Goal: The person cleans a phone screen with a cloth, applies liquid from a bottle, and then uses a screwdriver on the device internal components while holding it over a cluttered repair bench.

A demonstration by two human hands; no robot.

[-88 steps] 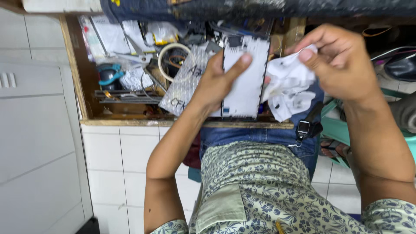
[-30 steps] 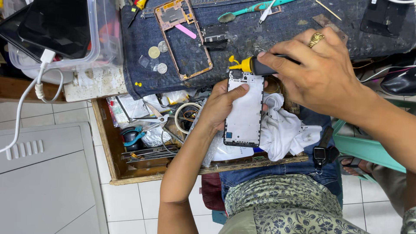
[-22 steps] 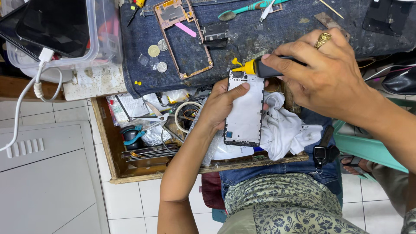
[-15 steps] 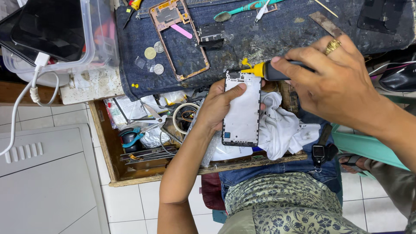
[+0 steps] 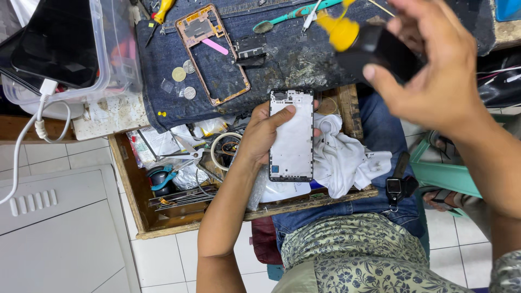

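My left hand (image 5: pixel 263 135) is wrapped round the white phone frame (image 5: pixel 292 135), thumb laid across its upper face, fingers curled behind, holding it flat over the open wooden drawer (image 5: pixel 142 209). My right hand (image 5: pixel 434 70) is raised to the far right, fingers pinching the black handle of a yellow-tipped screwdriver (image 5: pixel 358 40), blurred. A white cloth (image 5: pixel 344 160) lies just right of the frame. Farther off, a copper-coloured phone frame (image 5: pixel 209 54) rests on the denim mat (image 5: pixel 282 59).

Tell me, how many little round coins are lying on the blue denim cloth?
3. One small round gold-coloured coin, one silvery coin touching it on its upper right, one silvery coin below them, all beside the copper-coloured phone frame. More may be hidden.
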